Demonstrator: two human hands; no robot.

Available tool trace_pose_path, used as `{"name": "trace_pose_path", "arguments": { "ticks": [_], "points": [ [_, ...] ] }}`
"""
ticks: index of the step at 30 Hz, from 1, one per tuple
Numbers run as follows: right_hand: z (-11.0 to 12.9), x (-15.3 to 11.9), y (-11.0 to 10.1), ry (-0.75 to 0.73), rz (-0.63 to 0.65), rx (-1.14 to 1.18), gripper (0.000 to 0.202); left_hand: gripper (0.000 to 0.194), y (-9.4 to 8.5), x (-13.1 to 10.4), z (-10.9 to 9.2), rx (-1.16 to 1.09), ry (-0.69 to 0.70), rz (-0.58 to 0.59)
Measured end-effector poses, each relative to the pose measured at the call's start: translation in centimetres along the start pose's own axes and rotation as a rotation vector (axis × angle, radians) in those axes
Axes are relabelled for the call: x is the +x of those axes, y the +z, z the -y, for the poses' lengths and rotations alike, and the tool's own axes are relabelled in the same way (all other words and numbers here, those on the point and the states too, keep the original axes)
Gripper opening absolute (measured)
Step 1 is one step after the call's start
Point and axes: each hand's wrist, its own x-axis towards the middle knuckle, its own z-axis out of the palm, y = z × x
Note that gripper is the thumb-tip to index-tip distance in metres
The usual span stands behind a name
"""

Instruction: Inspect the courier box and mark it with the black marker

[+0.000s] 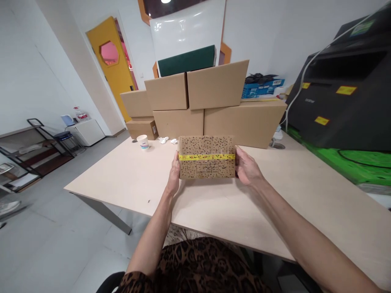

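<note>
A small cardboard box (pixel 207 167), brown with dark specks, is held between my two hands above the table (pixel 122 175). Yellow tape printed with red marks runs across its front, over a stamped rectangle. My left hand (pixel 174 175) presses against the box's left side, its thumb along the edge. On the opposite side, my right hand (pixel 248 167) grips the right end, fingers partly hidden behind it. A shadow falls on the tabletop beneath the box.
Stacked large cartons (pixel 179 122) line the table's back, topped by a dark green box (pixel 187 61). A paper cup (pixel 142 142) and crumpled tissues (pixel 163 140) stand before them. At the right is a black printer (pixel 324 97) on a green surface (pixel 345 165).
</note>
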Motion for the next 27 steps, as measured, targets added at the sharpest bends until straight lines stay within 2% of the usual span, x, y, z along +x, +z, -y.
{"name": "trace_pose_path", "arguments": {
  "ticks": [3,7,16,27],
  "points": [
    [0.3,-0.5,0.3,0.029,0.021,-0.028,0.046,0.085,0.3,0.1,-0.2,-0.128,-0.109,0.021],
    [0.9,-1.1,0.8,-0.048,0.051,-0.033,0.045,0.095,0.3,0.3,-0.4,-0.165,-0.166,-0.009],
    [-0.4,-0.5,0.4,0.004,-0.039,0.001,0.048,0.079,-0.5,0.5,-0.7,-0.166,-0.095,-0.027],
    [0.2,-0.2,0.0,0.102,-0.002,0.083,0.043,0.068,-1.0,0.9,0.3,-0.113,-0.025,-0.094]
  ]
}}
